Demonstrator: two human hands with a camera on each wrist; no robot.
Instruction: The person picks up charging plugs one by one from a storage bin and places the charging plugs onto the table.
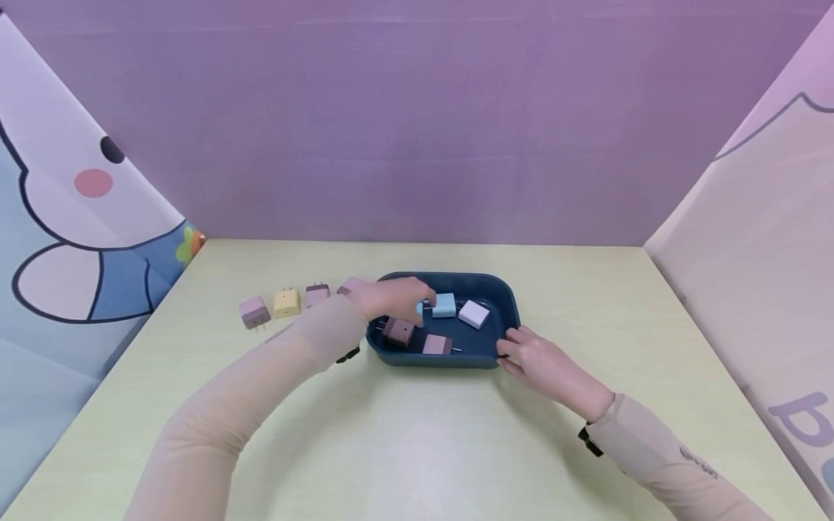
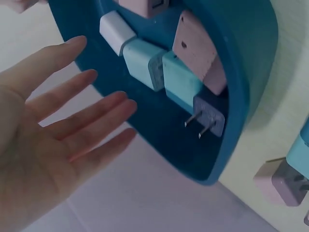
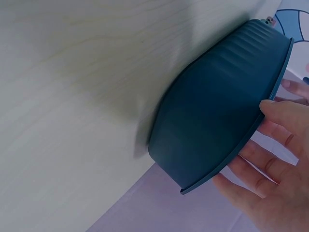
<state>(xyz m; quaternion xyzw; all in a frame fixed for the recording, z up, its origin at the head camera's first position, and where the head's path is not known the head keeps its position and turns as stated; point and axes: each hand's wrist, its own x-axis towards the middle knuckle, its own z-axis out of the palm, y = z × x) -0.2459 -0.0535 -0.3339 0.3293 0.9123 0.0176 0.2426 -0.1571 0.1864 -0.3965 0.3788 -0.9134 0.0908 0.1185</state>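
A dark blue plastic bin (image 1: 456, 362) sits on the table with several plug chargers inside. Over its left half hovers my left hand (image 1: 400, 297); the left wrist view shows its fingers stretched out and nothing held. Close to those fingers lie a light blue charger (image 1: 444, 305) and a white charger (image 1: 473, 314). A dark brownish charger (image 1: 398, 331) and a pink charger (image 1: 437, 344) lie nearer the front wall. My right hand (image 1: 537, 360) grips the bin's rim at the front right corner, thumb (image 3: 273, 110) outside and fingers over the edge.
Left of the bin, chargers stand in a loose row: a mauve charger (image 1: 254, 312), a yellow charger (image 1: 287, 302), another mauve charger (image 1: 317, 292) and one partly hidden behind my left arm (image 1: 350, 284). A purple cloth wall (image 1: 423, 145) closes the back; printed panels flank the table.
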